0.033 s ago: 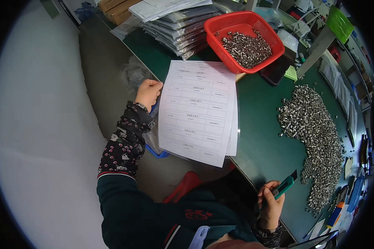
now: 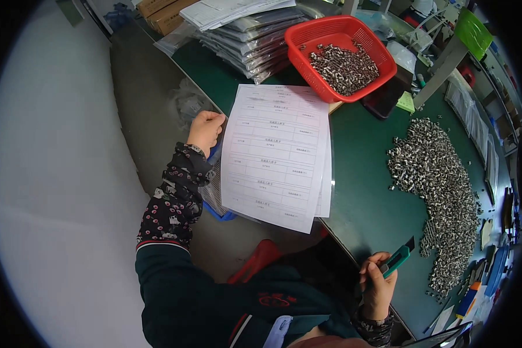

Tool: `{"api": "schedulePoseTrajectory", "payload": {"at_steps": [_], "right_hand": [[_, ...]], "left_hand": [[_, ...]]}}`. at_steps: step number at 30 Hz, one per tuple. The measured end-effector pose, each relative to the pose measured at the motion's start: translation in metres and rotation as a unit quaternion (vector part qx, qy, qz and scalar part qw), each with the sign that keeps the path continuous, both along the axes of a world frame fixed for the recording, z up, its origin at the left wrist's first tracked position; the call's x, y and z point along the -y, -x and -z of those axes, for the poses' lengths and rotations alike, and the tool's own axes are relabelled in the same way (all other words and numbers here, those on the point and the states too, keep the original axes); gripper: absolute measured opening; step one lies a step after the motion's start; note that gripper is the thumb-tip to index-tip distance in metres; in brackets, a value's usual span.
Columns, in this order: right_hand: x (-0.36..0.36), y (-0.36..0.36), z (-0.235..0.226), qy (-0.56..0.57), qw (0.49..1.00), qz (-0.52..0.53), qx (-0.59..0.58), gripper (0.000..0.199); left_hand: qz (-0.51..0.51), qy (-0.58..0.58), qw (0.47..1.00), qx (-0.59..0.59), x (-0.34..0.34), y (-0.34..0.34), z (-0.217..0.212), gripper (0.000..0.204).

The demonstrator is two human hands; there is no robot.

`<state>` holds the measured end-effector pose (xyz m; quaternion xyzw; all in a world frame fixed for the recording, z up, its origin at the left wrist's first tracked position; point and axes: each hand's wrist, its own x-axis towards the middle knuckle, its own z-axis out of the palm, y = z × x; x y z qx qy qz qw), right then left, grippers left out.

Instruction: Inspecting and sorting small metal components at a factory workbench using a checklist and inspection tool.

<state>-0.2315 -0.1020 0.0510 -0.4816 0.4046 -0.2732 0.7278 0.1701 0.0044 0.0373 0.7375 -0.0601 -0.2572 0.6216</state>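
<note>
My left hand point(image 2: 205, 133) is closed in a pinch at the left edge of a white printed form sheet point(image 2: 272, 156). The sheet lies over the table's edge, its lower part sticking out past it, and at least one more sheet shows beneath it on the right. Near the front edge of the table, my right hand point(image 2: 380, 285) grips a green utility knife point(image 2: 397, 261). Its dark blade is out and points up and to the right, away from the paper.
A red plastic basket point(image 2: 386, 60) of small metal parts stands beyond the sheets. More parts form a long heap point(image 2: 441, 191) on the green table point(image 2: 359, 174) at right. Bagged stacks point(image 2: 252, 49) lie at the back. Below the paper's left side is a blue-rimmed container point(image 2: 219, 213).
</note>
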Motion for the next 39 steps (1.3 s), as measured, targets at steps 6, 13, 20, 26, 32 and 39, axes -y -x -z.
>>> {"api": "schedulePoseTrajectory", "payload": {"at_steps": [6, 13, 20, 26, 32, 39], "right_hand": [[-0.001, 0.000, 0.000, 0.007, 1.000, -0.002, 0.008, 0.013], [0.001, 0.003, -0.002, -0.004, 0.999, -0.023, 0.035, 0.014], [0.009, 0.031, -0.015, -0.019, 0.995, 0.011, 0.099, 0.016], [0.034, 0.074, -0.031, 0.135, 0.982, 0.107, 0.079, 0.017], [0.058, 0.100, -0.037, 0.186, 0.967, 0.153, 0.088, 0.017], [0.097, 0.086, -0.025, 0.248, 0.954, 0.163, 0.041, 0.022]], "left_hand": [[-0.027, 0.119, 0.991, 0.058, -0.020, 0.044, -0.022, 0.009], [0.138, 0.175, 0.973, 0.054, -0.024, 0.149, -0.033, 0.007], [0.341, 0.315, 0.883, -0.063, 0.043, 0.256, -0.032, 0.010], [0.372, 0.406, 0.834, -0.045, 0.133, 0.317, -0.036, 0.011], [0.335, 0.504, 0.796, 0.024, 0.211, 0.354, -0.042, 0.012], [0.389, 0.445, 0.807, 0.008, 0.228, 0.337, -0.011, 0.009]]}}
